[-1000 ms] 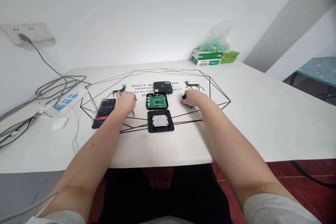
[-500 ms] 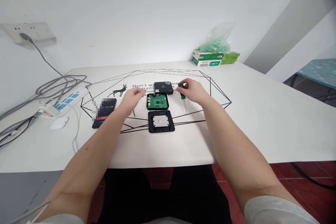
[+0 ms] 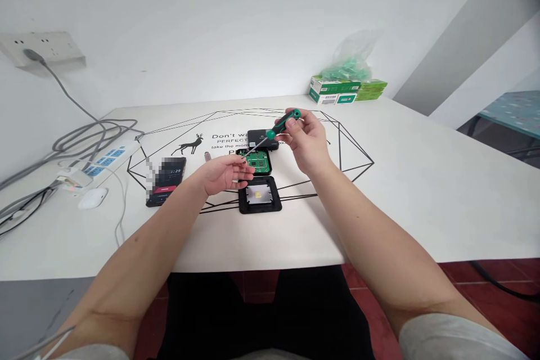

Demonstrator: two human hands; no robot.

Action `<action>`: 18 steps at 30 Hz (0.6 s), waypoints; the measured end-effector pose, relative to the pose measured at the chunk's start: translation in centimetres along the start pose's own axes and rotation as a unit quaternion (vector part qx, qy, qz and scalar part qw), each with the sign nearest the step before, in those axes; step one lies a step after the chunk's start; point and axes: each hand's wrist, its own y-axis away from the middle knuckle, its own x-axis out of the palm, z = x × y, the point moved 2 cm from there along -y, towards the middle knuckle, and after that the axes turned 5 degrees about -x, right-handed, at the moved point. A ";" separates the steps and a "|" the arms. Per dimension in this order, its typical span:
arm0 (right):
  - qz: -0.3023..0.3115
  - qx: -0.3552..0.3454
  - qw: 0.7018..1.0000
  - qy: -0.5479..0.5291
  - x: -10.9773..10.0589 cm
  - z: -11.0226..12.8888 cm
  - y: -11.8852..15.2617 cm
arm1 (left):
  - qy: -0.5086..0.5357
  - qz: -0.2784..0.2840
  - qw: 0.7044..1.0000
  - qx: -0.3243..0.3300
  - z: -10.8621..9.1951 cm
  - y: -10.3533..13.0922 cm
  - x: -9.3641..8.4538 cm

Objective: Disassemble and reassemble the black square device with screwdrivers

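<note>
My right hand (image 3: 307, 143) is closed round the green and black handle of a screwdriver (image 3: 283, 124), lifted above the table with its shaft slanting down to the left. At the shaft's tip, the thumb and forefinger of my left hand (image 3: 228, 173) pinch together, palm turned up and the other fingers loosely bent. Whatever lies in that pinch is too small to make out. Beneath the hands sits an open black case with a green circuit board (image 3: 262, 162), partly covered by my left fingers. Nearer me lies a black cover with a metal plate (image 3: 266, 194).
A black box-shaped piece (image 3: 257, 138) rests behind the board. The end of a slim tool (image 3: 207, 155) shows behind my left hand. Left are a phone (image 3: 171, 177), a white earphone case (image 3: 93, 198), a power strip (image 3: 112, 160) and cables. Green boxes (image 3: 337, 88) stand far right.
The screwdriver has swung from hanging tip-down to a slant, and its tip has come to my left hand. My left hand has moved right and turned palm up.
</note>
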 end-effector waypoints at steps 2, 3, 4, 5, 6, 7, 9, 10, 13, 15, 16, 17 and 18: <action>0.002 0.000 1.000 0.003 0.1 0.1 0.0 | -0.003 -0.004 1.000 -0.001 0.1 -0.2 -0.1; -0.002 -0.001 1.000 0.008 0.0 0.1 0.0 | -0.005 -0.006 1.000 0.000 0.1 -0.2 -0.2; -0.005 0.000 1.000 0.017 0.0 0.2 0.0 | -0.005 -0.010 1.000 0.001 0.1 -0.3 -0.2; -0.008 0.001 1.000 0.029 -0.1 0.3 0.0 | -0.005 -0.012 1.000 0.001 0.1 -0.3 -0.3; -0.007 0.002 0.999 0.043 -0.1 0.4 0.0 | -0.005 -0.014 1.000 0.001 0.1 -0.3 -0.3; -0.004 0.003 0.998 0.055 0.0 0.5 0.0 | -0.006 -0.014 1.000 0.001 0.1 -0.3 -0.4; 0.006 0.006 0.998 0.070 0.1 0.6 0.1 | -0.008 -0.015 1.000 0.000 0.1 -0.3 -0.5; 0.010 0.006 0.997 0.072 0.2 0.6 0.2 | -0.009 -0.014 1.000 0.000 0.1 -0.4 -0.5; 0.007 0.008 0.998 0.069 0.5 0.6 0.4 | -0.011 -0.013 1.000 0.000 0.1 -0.4 -0.5; 0.001 0.008 0.998 0.066 0.5 0.6 0.4 | -0.010 -0.016 1.000 0.000 0.1 -0.4 -0.4; 0.000 0.007 0.998 0.068 0.5 0.7 0.4 | -0.009 -0.019 1.000 0.000 0.0 -0.3 -0.3; 0.000 0.006 0.997 0.073 0.4 0.7 0.4 | -0.007 -0.022 1.000 0.000 0.0 -0.3 -0.2; 0.000 0.006 0.997 0.080 0.4 0.7 0.4 | -0.006 -0.026 1.000 0.000 0.0 -0.2 -0.2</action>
